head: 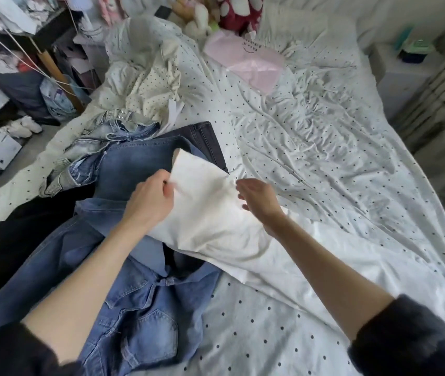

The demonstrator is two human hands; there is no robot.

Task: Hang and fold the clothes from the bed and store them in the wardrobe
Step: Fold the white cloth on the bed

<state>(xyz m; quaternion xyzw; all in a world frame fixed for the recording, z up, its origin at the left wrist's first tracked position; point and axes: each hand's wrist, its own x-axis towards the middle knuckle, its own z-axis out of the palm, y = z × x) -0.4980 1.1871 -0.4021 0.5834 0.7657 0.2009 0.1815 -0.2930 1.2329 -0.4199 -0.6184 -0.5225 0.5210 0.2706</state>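
— Where was the white garment [210, 207] seen?
— Over the denim pile [134, 267] on the bed [324, 158], its edge pinched by the left hand [151, 199].
— And the right hand [259, 198]?
— Held loosely spread beside the cloth; nothing was gripped.

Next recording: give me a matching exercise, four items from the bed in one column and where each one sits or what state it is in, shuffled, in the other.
Items:
1. White cloth garment
2. Blue denim jacket
3. Pink folded garment
4. Right hand

Places or states:
A. Lying spread out near the foot of the bed, under the left forearm
B. Open, fingers straight beside the white cloth
C. Pinched at its edge by the left hand
D. Lying near the pillows at the head of the bed

Pairs: 1-C, 2-A, 3-D, 4-B
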